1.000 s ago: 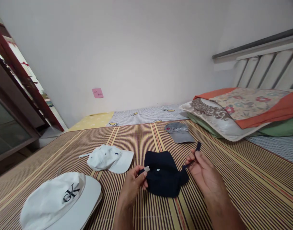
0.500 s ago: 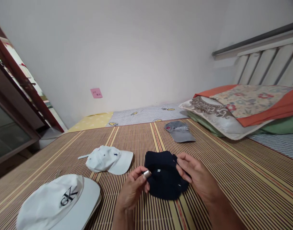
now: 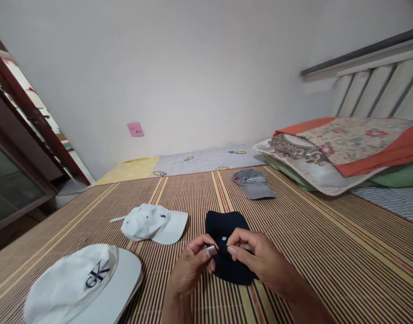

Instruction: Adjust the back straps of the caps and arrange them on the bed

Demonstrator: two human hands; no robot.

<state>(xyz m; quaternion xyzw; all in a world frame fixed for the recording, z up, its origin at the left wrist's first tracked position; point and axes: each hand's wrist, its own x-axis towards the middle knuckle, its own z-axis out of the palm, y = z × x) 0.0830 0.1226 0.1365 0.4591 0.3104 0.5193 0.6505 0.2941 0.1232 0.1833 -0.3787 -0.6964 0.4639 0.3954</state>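
Observation:
A dark navy cap (image 3: 231, 220) lies on the striped mat in front of me, its inside facing me and a small white label showing. My left hand (image 3: 192, 261) pinches a silver metal buckle (image 3: 212, 250) at the left side of the cap's back strap. Close beside it, my right hand (image 3: 256, 254) has thumb and forefinger closed on the strap's other end, which the fingers mostly hide. The fingertips of both hands are a short gap apart over the cap's opening.
Two white caps lie to the left: a small-logo cap (image 3: 145, 222) and a nearer one with black letters (image 3: 74, 288). Farther back is a grey cap (image 3: 255, 184). Pillows (image 3: 304, 157) are piled at the right, on the bed's striped mat (image 3: 314, 225).
My right hand has moved left, from the cap's right edge to near the buckle. My left hand keeps its pinch and has shifted slightly right.

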